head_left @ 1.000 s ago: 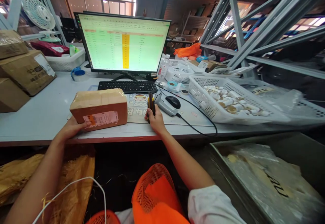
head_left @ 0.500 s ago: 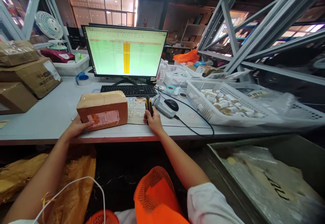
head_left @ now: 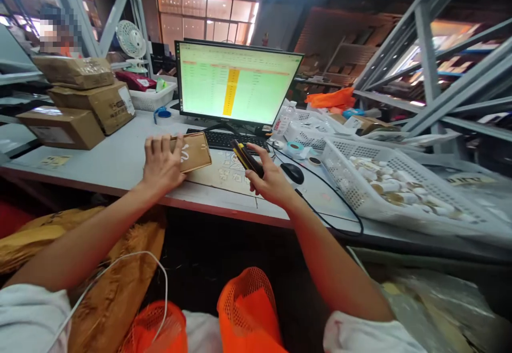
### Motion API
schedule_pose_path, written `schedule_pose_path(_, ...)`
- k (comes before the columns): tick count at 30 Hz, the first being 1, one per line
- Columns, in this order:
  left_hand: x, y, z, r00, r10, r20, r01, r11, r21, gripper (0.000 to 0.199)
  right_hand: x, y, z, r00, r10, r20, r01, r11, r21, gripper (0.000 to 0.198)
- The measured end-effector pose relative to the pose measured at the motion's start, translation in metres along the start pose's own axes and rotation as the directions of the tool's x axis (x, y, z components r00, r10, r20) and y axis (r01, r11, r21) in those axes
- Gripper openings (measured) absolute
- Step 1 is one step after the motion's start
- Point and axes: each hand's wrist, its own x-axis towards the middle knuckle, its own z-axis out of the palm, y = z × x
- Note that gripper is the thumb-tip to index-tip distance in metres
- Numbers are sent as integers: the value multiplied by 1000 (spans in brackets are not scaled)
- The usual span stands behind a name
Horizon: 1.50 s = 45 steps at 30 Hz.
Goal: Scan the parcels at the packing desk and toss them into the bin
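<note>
A small brown cardboard box (head_left: 196, 153) rests on the desk in front of the monitor, a face with a white squiggle turned towards me. My left hand (head_left: 163, 161) grips the box's left side, fingers over its upper edge, and covers that end. In my right hand (head_left: 268, 177) is a black and yellow box cutter (head_left: 246, 158), pointing up and left, a short way right of the box. Whether its blade is out I cannot tell. A black keyboard (head_left: 224, 139) lies behind both hands, under the lit monitor (head_left: 240, 81).
Stacked cardboard boxes (head_left: 92, 102) stand at the left, with a person (head_left: 60, 35) beyond. Right of my right hand are a black mouse (head_left: 292, 173), its black cable (head_left: 344, 214), and a white basket (head_left: 348, 182) of small rolls. An orange mesh bag (head_left: 250, 299) hangs below the desk edge.
My left hand has shifted from the box's lower left corner to its upper left side. The box has been turned, its label out of sight. The box cutter now tilts left. My view has swung left.
</note>
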Motion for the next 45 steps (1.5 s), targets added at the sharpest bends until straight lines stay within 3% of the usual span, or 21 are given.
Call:
schedule_pose_path(5,-8,17,9,999,7,34,-8,999,51,104,21,-15,26,983,-176,59,185,954,-237,66)
schedule_pose_path(9,-11,18,8,999,-2,32,2,1000,9,101,34,-14,49,977,-213,26,208,915,-347,66)
schedule_pose_path(13,-14,17,8,1000,5,15,-5,1000,-8,96,29,-25,62,992,-124,16,118,889,-441,71)
schedule_pose_path(17,-17,18,11,1000,-7,-8,7,1000,5,92,8,-34,75,999,33,2,-28,873,-487,72)
schedule_pose_path(20,-16,18,14,999,-24,-34,23,1000,-19,93,-9,-29,80,996,91,22,-66,853,-517,73)
schedule_pose_path(23,-13,8,11,997,-51,-59,47,997,-68,95,-22,-18,62,998,37,57,-1,853,-522,69)
schedule_pose_path(26,-13,-19,6,965,-216,-148,179,957,-228,96,-24,-10,16,998,-61,22,64,872,-485,66)
schedule_pose_path(28,-19,-39,8,940,-307,-152,220,882,-417,101,-19,-10,-19,993,-121,-13,100,870,-483,67)
schedule_pose_path(30,-30,-53,19,960,-267,-83,164,778,-606,104,-8,-17,-47,978,-207,0,183,864,-469,63)
schedule_pose_path(32,-42,-57,34,988,-152,-9,97,674,-732,103,5,-31,-62,949,-310,56,304,857,-415,54)
schedule_pose_path(34,-50,-52,49,995,-94,28,81,623,-778,102,20,-49,-64,919,-373,126,393,852,-346,45)
schedule_pose_path(37,-54,-41,59,994,-99,36,90,621,-778,106,41,-76,-52,903,-387,186,426,861,-276,35)
schedule_pose_path(41,-50,-37,52,998,-53,15,45,639,-768,106,61,-99,-33,878,-395,272,466,834,-294,29)
schedule_pose_path(45,-52,-39,47,999,5,-45,-36,677,-735,105,76,-101,-16,861,-398,317,493,806,-327,25)
